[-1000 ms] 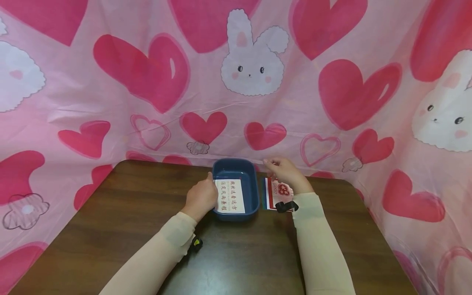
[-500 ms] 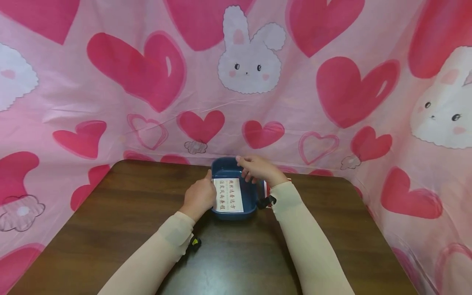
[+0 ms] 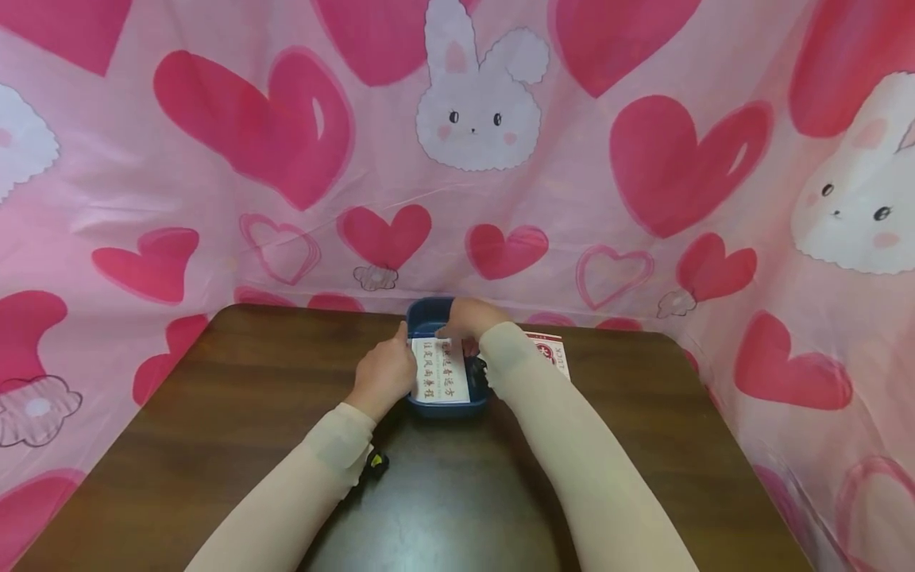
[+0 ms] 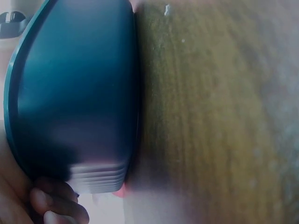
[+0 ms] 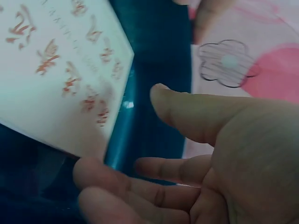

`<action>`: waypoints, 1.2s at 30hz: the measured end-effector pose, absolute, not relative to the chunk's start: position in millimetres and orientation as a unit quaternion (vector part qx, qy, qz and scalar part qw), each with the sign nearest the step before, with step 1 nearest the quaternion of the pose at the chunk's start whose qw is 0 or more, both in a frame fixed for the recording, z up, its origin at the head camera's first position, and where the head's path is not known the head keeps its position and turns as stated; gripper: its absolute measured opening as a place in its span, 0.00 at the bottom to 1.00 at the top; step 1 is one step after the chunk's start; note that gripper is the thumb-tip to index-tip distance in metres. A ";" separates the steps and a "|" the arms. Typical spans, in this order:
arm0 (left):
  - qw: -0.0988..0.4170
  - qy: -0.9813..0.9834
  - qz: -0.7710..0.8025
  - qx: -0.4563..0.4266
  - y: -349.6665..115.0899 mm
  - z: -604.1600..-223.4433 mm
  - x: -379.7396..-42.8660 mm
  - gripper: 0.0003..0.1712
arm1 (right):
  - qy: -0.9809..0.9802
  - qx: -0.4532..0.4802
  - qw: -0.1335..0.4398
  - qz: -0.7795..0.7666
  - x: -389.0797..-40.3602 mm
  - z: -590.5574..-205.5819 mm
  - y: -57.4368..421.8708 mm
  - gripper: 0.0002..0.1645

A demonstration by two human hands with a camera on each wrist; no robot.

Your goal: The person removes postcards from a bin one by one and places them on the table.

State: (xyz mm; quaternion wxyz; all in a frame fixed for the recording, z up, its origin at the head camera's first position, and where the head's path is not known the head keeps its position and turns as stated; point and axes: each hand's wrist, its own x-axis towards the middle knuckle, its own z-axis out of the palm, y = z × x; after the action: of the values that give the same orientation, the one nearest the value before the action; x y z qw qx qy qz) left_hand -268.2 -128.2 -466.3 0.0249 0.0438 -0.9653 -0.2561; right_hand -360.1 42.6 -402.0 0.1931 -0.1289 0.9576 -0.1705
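A dark blue plastic bin (image 3: 445, 410) stands near the table's far edge. Inside it lies a white card (image 3: 438, 372) printed with reddish-brown Chinese characters. My left hand (image 3: 386, 372) grips the bin's left rim, thumb on top; in the left wrist view its curled fingers (image 4: 58, 205) show at the rim's corner. Over the bin's right side reaches my right hand (image 3: 472, 319). The right wrist view shows its thumb spread apart from the fingers, with one fingertip at the card's corner; whether it touches the card I cannot tell.
A red and white printed card (image 3: 549, 351) lies on the wooden table (image 3: 629, 413) right of the bin, partly hidden by the right sleeve. A pink curtain (image 3: 400, 175) with hearts and rabbits hangs right behind the table.
My right hand has moved left from above the red and white card into the bin, to the white card. My left hand has stayed on the rim.
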 end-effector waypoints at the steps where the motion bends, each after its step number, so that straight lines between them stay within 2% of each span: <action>1: 0.027 -0.966 -0.254 0.041 -128.2 -466.1 -268.5 0.38 | 0.961 -0.128 0.193 -0.153 -359.9 -402.6 41.3 0.25; 4: 0.027 -0.966 -0.255 0.038 -128.5 -466.0 -269.3 0.39 | 0.966 -0.127 0.195 -0.111 -357.9 -404.6 38.4 0.27; 10: 0.030 -0.967 -0.249 0.036 -130.3 -463.0 -272.2 0.38 | 0.970 -0.128 0.186 -0.092 -353.3 -402.3 35.1 0.43; 14: 0.026 -0.967 -0.252 0.034 -131.5 -462.4 -273.6 0.38 | 0.970 -0.122 0.198 -0.076 -354.5 -399.6 31.1 0.49; 17: 0.024 -0.967 -0.252 0.035 -131.3 -463.0 -273.1 0.38 | 0.966 -0.117 0.223 -0.062 -355.1 -397.5 28.8 0.46; 21: 0.022 -0.967 -0.250 0.035 -129.9 -464.8 -271.3 0.38 | 0.962 -0.115 0.238 -0.065 -361.4 -406.8 30.9 0.36; 28: 0.015 -0.965 -0.258 0.037 -128.2 -462.6 -271.4 0.39 | 0.965 -0.151 0.190 -0.101 -363.7 -407.2 40.5 0.17; 31: 0.018 -0.967 -0.252 0.042 -127.5 -463.0 -271.4 0.38 | 0.963 -0.168 0.168 -0.128 -370.8 -405.9 44.0 0.18; 34: 0.013 -0.967 -0.249 0.044 -127.7 -462.9 -270.8 0.38 | 0.957 -0.176 0.149 -0.176 -371.7 -398.8 48.9 0.31; 36: 0.006 -0.966 -0.253 0.045 -127.6 -462.2 -269.5 0.39 | 0.951 -0.175 0.136 -0.215 -371.5 -394.2 54.0 0.34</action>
State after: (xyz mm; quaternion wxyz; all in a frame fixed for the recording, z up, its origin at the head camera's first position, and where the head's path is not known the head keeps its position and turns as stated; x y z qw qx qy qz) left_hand -269.5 -127.6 -462.2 0.0057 0.0454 -0.9665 -0.2527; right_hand -371.5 54.0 -394.2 0.1358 -0.1746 0.9512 -0.2153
